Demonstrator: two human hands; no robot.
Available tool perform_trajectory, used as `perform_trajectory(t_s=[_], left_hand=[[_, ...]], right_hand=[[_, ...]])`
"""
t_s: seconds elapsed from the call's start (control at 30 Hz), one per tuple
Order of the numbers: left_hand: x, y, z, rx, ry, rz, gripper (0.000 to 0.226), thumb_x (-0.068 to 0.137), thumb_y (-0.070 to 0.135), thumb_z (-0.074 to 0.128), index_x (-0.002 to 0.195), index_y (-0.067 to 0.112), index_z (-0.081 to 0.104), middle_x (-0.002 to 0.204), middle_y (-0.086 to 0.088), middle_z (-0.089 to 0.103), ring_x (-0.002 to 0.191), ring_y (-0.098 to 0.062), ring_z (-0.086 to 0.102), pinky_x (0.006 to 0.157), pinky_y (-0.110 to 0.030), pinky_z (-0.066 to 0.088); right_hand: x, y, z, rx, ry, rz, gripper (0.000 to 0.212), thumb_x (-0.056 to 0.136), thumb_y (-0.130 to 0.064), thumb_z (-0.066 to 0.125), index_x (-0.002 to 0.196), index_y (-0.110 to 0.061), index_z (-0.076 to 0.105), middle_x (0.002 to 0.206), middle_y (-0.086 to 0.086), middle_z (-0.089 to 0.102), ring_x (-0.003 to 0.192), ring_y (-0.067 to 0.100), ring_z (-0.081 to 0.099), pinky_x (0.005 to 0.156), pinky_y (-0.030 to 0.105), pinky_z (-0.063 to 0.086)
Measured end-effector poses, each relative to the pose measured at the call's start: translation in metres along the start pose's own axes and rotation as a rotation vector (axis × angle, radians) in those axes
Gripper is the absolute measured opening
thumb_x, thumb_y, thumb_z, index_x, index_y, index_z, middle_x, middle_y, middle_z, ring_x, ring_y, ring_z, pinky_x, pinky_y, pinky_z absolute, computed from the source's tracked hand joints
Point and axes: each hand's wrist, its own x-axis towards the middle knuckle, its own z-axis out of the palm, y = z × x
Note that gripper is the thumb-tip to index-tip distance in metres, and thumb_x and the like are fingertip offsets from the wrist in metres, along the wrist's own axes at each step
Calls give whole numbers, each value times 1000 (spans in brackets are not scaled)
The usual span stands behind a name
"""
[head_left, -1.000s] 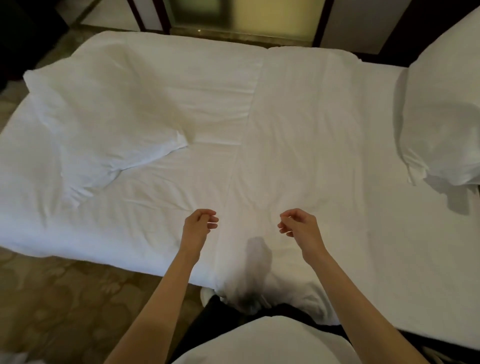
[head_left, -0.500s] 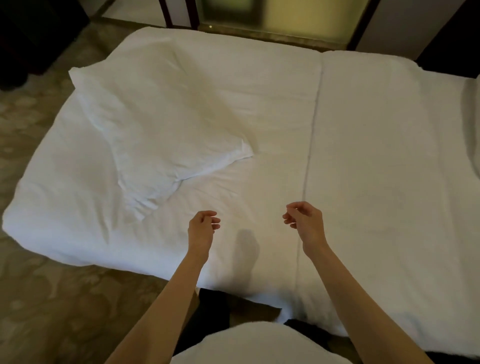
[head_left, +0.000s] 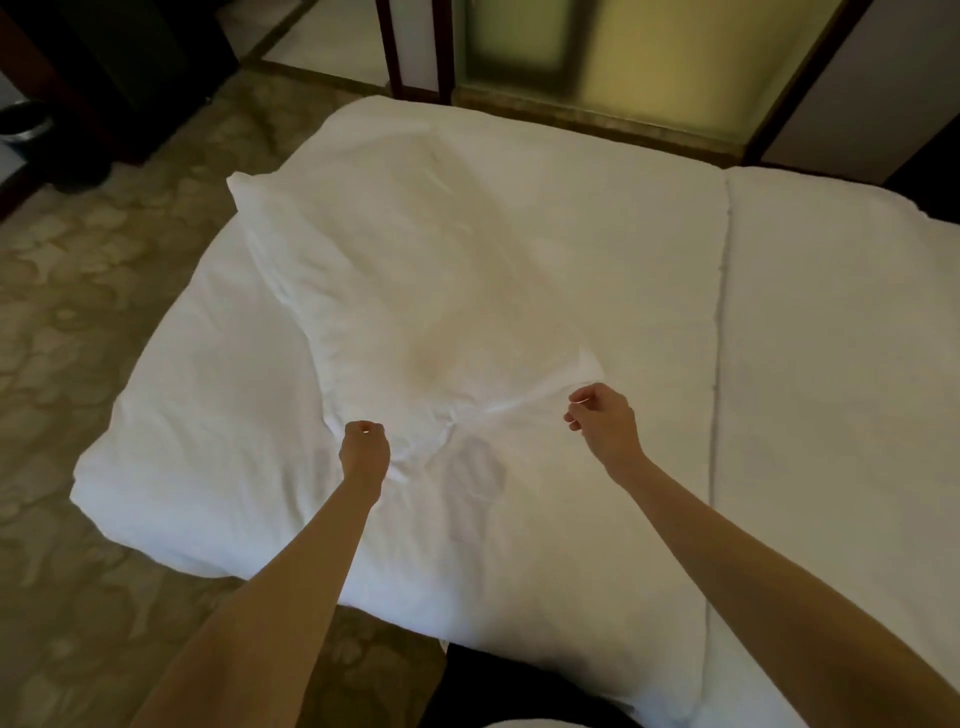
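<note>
Floor (head_left: 78, 322): patterned carpet, to your left of the bed and along its near edge.
Bed (head_left: 571, 545): white, filling the middle and right of your view. A seam (head_left: 721, 322) runs from far to near across its right part.
Pillow (head_left: 441, 270): white, lying slanted on the bed's left half. One corner points to the far left, and the near edge sits right at your hands. Its near right corner lifts a little just beyond your right hand.
Arms: both bare, stretched forward over the bed's near edge and well apart.
Right hand (head_left: 605, 426): fingers curled, pinching the pillow's near edge. A taut ridge of fabric runs from the fingertips toward the middle.
Left hand (head_left: 363, 453): fingers curled down at the pillow's near left edge, with cloth bunched just beside it. You cannot tell whether it grips the fabric or only rests there.
</note>
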Motion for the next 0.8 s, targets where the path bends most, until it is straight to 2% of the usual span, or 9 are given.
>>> perform_trajectory(t_s=[0.07,0.13,0.23,0.33,0.4,0.6,0.7,0.73,0.8], left_hand=[[19,13,-4,31,0,-6,37,95,18,40,126,0,48,129,-31,52,99,-42,53,98,-52,44],[43,24,-6,19,4,-29,44,95,26,45,135,6,41,137,-25,47,121,-41,49,103,-52,43],[82,31,-4,44,34,-68,62,94,39,49,145,10,29,147,-19,34,131,-37,41,108,-50,36],[126,30,4,51,28,-110,77,91,52,49,150,12,19,154,-18,23,139,-38,30,113,-50,27],[152,27,13,3,-6,-146,84,89,58,47,151,12,16,156,-16,22,142,-35,28,115,-48,23],[193,24,43,-96,47,-183,107,73,66,63,149,12,12,148,-14,34,131,-34,41,107,-43,33],[198,26,44,-49,58,-167,104,67,65,70,141,2,32,132,-13,53,115,-30,54,95,-36,43],[200,26,44,-39,52,-140,96,67,63,71,135,1,42,125,-12,58,107,-29,57,89,-33,45],[196,26,45,-59,43,-83,79,71,57,72,125,2,55,112,-8,63,98,-26,58,82,-29,43]], right_hand=[[27,-9,10,-71,-8,-22,16,83,0,54,95,-4,62,76,7,64,66,20,60,59,22,45],[60,-15,23,-142,-12,-41,19,82,-3,56,100,-3,62,85,9,63,74,23,58,61,26,43],[109,-19,43,-221,-25,-63,28,82,-10,63,110,-6,57,95,7,58,81,20,54,62,25,40],[164,-14,66,-359,-45,-27,52,80,-25,71,125,-13,47,123,11,51,109,27,51,91,38,43],[196,-9,77,-491,-35,35,67,77,-37,73,132,-17,39,135,12,44,125,32,43,102,47,36],[253,23,90,-702,-158,190,107,68,-60,72,147,-18,14,148,13,33,137,36,31,109,57,27],[260,36,91,-589,-185,196,89,70,-55,73,137,-9,35,137,15,47,125,36,46,102,50,40],[262,38,90,-571,-155,167,72,73,-51,72,124,-6,48,124,15,55,112,35,54,91,43,46],[262,39,88,-559,-111,56,38,81,-35,68,97,-2,59,99,16,63,90,33,60,70,33,43]])
